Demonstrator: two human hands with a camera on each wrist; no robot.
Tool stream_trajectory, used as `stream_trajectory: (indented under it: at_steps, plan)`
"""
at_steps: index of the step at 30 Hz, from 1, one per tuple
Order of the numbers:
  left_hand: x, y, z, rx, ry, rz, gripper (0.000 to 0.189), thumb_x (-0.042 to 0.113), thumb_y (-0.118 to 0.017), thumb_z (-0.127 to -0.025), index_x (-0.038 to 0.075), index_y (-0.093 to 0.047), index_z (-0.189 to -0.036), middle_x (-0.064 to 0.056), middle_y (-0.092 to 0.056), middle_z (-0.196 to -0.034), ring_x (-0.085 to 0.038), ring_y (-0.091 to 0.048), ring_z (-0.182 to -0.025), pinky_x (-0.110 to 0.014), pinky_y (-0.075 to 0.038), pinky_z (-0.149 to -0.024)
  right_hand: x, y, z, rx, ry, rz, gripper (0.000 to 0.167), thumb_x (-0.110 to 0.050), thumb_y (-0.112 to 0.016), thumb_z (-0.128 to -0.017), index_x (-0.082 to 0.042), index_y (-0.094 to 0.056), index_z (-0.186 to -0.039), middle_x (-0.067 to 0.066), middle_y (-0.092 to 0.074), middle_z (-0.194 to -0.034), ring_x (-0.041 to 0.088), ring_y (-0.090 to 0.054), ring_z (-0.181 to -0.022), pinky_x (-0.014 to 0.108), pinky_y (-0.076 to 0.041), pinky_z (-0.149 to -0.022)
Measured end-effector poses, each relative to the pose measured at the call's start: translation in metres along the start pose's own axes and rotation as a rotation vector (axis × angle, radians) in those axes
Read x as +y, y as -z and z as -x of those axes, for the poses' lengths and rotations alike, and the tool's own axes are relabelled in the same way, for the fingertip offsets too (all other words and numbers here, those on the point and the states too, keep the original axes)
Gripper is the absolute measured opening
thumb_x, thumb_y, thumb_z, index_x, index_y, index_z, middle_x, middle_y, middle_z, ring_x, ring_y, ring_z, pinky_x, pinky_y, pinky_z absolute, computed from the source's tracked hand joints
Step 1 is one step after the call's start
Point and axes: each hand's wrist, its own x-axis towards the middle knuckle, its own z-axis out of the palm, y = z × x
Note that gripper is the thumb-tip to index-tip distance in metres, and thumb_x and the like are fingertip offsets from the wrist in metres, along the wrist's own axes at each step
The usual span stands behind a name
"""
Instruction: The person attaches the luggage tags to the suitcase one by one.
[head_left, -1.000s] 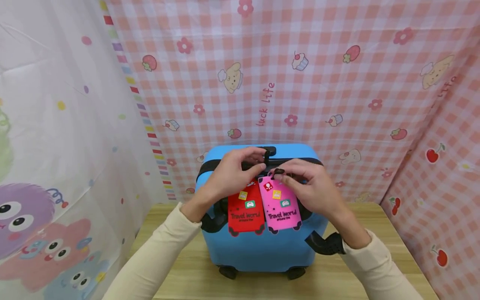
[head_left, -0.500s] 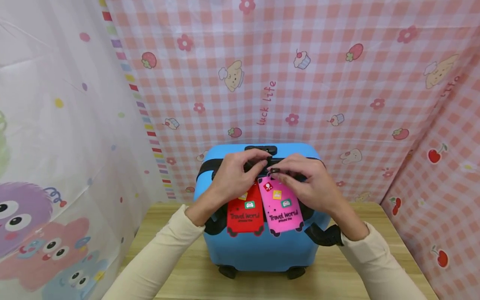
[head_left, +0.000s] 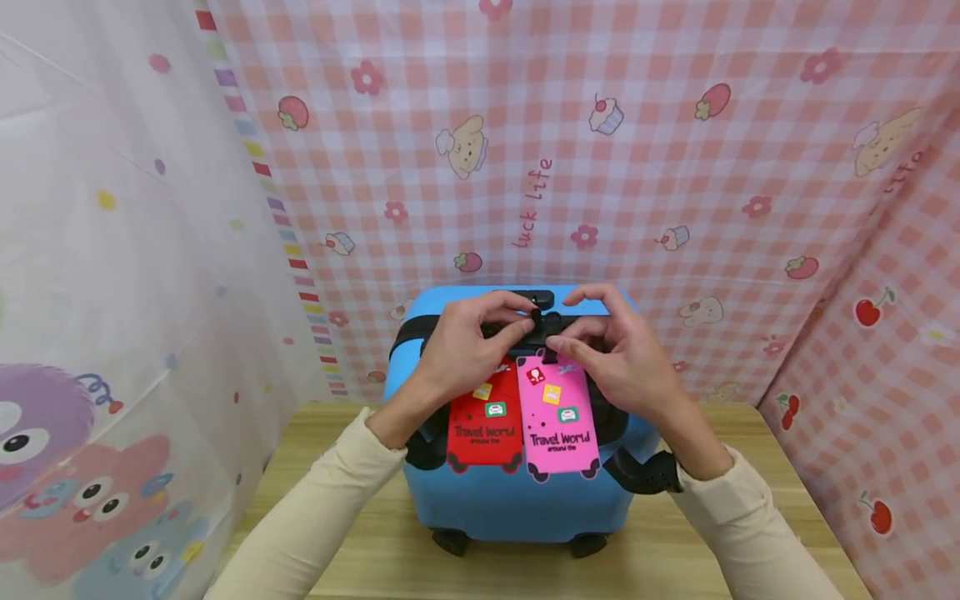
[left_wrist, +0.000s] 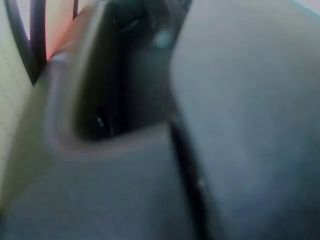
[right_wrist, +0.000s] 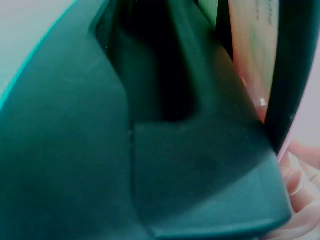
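In the head view, two luggage tags, a red one (head_left: 485,429) and a pink one (head_left: 558,421), hang side by side in front of a blue suitcase (head_left: 525,508). My left hand (head_left: 465,346) pinches a black strap (head_left: 536,317) between thumb and fingers near the suitcase's black handle. At the top of the pink tag, the thumb and a curled finger of my right hand (head_left: 630,358) meet on its black strap, with the index finger raised away. The right wrist view shows some fingers (right_wrist: 300,200) at its edge; the left wrist view is mostly dark, blurred casing.
The suitcase stands on black wheels (head_left: 590,546) on a wooden table (head_left: 360,550). A black band (head_left: 412,333) crosses it. A pink checked cloth (head_left: 637,192) hangs behind, a white patterned one (head_left: 187,292) at left. Black camera mounts (head_left: 645,475) stick out below both wrists.
My right index finger has lifted off the pink tag's strap and spread upward. The pink tag hangs straighter. My left hand keeps its pinch on the strap with little movement.
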Motion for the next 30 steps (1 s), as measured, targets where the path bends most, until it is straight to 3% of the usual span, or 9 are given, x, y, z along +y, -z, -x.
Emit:
stream_trajectory:
  at_steps: [4,14,21,30]
  plan:
    - [0.0005,0.001,-0.0008,-0.011,0.016,0.017,0.013,0.018,-0.068,-0.095,0.013,-0.072,-0.106,0.003,-0.075,-0.099,-0.006,-0.068,-0.092,-0.03,-0.054,-0.086,-0.0002,-0.0012,0.0014,0.016,-0.005,-0.017,0.034,0.006,-0.065,-0.091,0.001,-0.047,-0.119,0.011,-0.07,-0.077,0.015,-0.061,-0.067,0.025,-0.05,-0.061]
    - [-0.003,0.0014,-0.0037,-0.055,-0.048,0.079,0.013,0.017,-0.069,-0.094,0.016,-0.077,-0.103,0.005,-0.073,-0.099,-0.007,-0.066,-0.086,-0.029,-0.054,-0.078,-0.0031,0.0008,0.0005,0.025,-0.048,0.02,0.028,0.001,-0.065,-0.092,-0.002,-0.056,-0.118,0.011,-0.072,-0.08,0.016,-0.063,-0.069,0.025,-0.053,-0.063]
    - [-0.0036,0.0034,-0.0019,-0.063,-0.055,0.046,0.012,0.017,-0.069,-0.094,0.016,-0.077,-0.103,0.006,-0.073,-0.099,-0.007,-0.064,-0.088,-0.028,-0.054,-0.078,-0.0038,-0.0006,-0.0004,0.014,-0.057,0.054,0.028,0.0,-0.067,-0.092,-0.001,-0.059,-0.118,0.01,-0.073,-0.082,0.014,-0.065,-0.072,0.024,-0.052,-0.063]
    - [-0.004,0.0043,0.0017,-0.07,-0.05,-0.004,0.017,0.018,-0.07,-0.094,0.014,-0.076,-0.109,0.004,-0.073,-0.105,-0.007,-0.064,-0.097,-0.027,-0.054,-0.086,-0.0036,-0.0049,-0.0002,0.036,-0.065,0.109,0.027,-0.004,-0.069,-0.091,-0.003,-0.065,-0.118,0.007,-0.073,-0.081,0.012,-0.064,-0.068,0.022,-0.05,-0.061]
